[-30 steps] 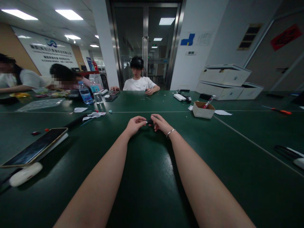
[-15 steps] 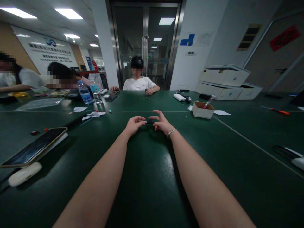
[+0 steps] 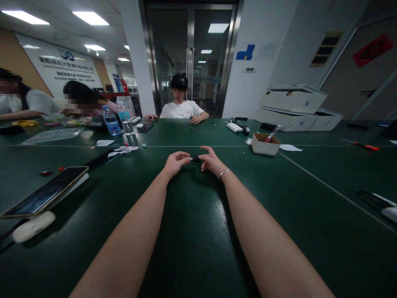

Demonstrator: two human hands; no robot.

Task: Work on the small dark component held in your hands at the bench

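Black, a slim piece [image 3: 195, 159] runs between left fingers [image 3: 183, 155] and right fingers [image 3: 206, 157]

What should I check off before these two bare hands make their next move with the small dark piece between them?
1. Left hand on the small, dark, elongated piece: ok, fingertips pinch its left end.
2. Right hand grip: cannot tell; its fingers meet the piece's right end, but how firmly is unclear.
3. Piece's markings and joints: cannot tell, too small.
4. Silver metal bracelet away from the piece: ok, it sits around the right wrist.
5. Black-screened, gold-edged phone apart from both hands: ok, off to the left.
6. Pale, open-topped cardboard box upright: ok.
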